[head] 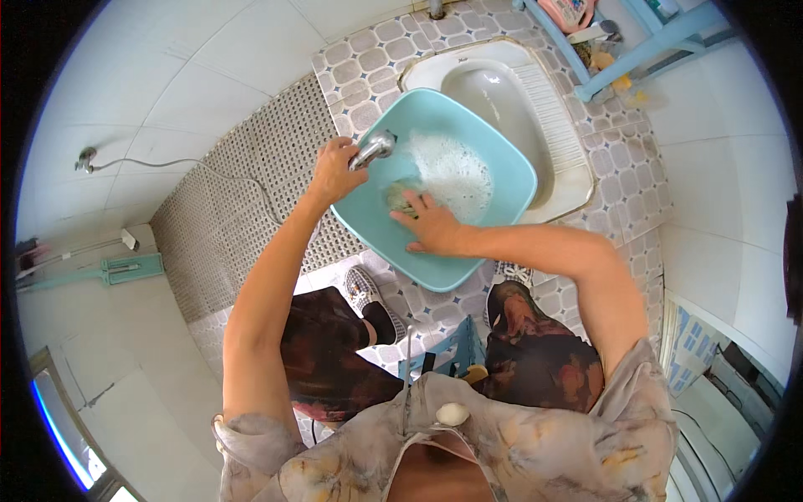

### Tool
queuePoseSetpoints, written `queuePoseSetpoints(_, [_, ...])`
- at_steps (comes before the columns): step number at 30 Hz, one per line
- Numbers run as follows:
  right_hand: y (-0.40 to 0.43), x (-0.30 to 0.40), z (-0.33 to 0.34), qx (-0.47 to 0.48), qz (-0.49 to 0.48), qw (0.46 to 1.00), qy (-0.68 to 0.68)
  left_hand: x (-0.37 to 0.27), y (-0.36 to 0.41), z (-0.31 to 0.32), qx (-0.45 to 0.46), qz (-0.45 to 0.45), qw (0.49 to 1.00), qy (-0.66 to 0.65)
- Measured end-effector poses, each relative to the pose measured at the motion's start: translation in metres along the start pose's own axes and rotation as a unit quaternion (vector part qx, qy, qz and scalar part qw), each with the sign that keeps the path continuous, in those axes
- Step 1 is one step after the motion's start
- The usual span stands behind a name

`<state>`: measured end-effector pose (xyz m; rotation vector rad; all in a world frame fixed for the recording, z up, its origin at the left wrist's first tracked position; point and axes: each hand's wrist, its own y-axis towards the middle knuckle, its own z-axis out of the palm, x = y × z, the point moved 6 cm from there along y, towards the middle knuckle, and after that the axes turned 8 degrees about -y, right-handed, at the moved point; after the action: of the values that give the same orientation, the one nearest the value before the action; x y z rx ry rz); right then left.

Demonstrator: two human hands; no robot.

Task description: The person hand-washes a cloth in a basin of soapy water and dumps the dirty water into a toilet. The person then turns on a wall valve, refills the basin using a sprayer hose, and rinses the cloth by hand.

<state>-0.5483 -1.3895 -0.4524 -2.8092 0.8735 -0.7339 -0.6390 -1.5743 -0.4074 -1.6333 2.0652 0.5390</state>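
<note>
My left hand [339,168] grips a chrome hand shower [375,149] over the left rim of a light-blue plastic basin [433,273]. The shower's head is above the inside of the basin. Inside, my right hand [436,227] lies with fingers spread, touching a greenish, textured item [401,196], perhaps a cloth or scrubber. The fingers partly cover that item, and its exact kind is unclear. White soap foam [458,176] floats on the water to the right of it.
The basin partly overlaps a white squat toilet [568,182]. A metal hose [241,179] runs from a wall fitting [85,160] across a perforated grey mat [251,150]. A blue rack [583,81] holding bottles stands at upper right. My shoes [364,288] are on patterned tiles.
</note>
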Motion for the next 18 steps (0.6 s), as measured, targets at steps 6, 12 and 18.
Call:
queuePoseSetpoints(6, [0.036,-0.026,0.01,-0.169,-0.172,0.956,-0.168,0.007,-0.012,0.026,0.086,-0.085,0.993,0.004])
queuePoseSetpoints(12, [0.064,-0.093,-0.038,-0.14,-0.236,0.928,-0.254,0.005,-0.006,0.036,0.078,-0.129,0.986,0.075])
queuePoseSetpoints(18, [0.057,-0.141,-0.078,-0.145,-0.118,0.935,-0.301,0.001,-0.008,0.038,0.082,-0.107,0.989,0.064])
